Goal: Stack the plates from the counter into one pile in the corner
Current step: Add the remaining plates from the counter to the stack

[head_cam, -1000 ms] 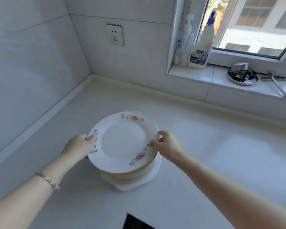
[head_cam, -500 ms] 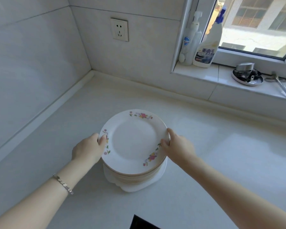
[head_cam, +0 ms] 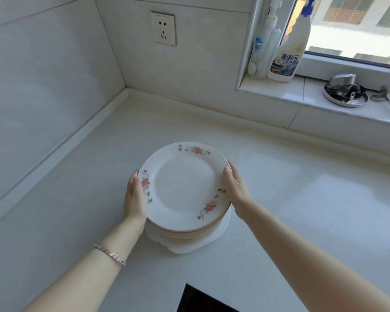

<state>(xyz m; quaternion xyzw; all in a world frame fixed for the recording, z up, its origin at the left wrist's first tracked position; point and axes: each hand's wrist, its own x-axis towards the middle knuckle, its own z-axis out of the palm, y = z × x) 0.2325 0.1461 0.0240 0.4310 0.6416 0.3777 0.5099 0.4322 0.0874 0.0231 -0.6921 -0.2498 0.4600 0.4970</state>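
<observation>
Showing the head view: a pile of plates stands on the pale desk at mid-frame. The top plate is white with pink flower sprays on its rim.

The left hand and right hand clasp opposite sides of the pile. Each grip has its thumb at the top rim and its fingers hidden beneath. Half a second ago the fingers curled more over the rim; now both hands lie flatter along the sides.

On the window sill at upper right, a spray bottle reads "重油污". Beside it a pump bottle bears a blue shield logo with unreadable lettering.

Bare desk separates the pile from the wall corner at upper centre-left. A dark panel cuts into the desk at the bottom edge.
</observation>
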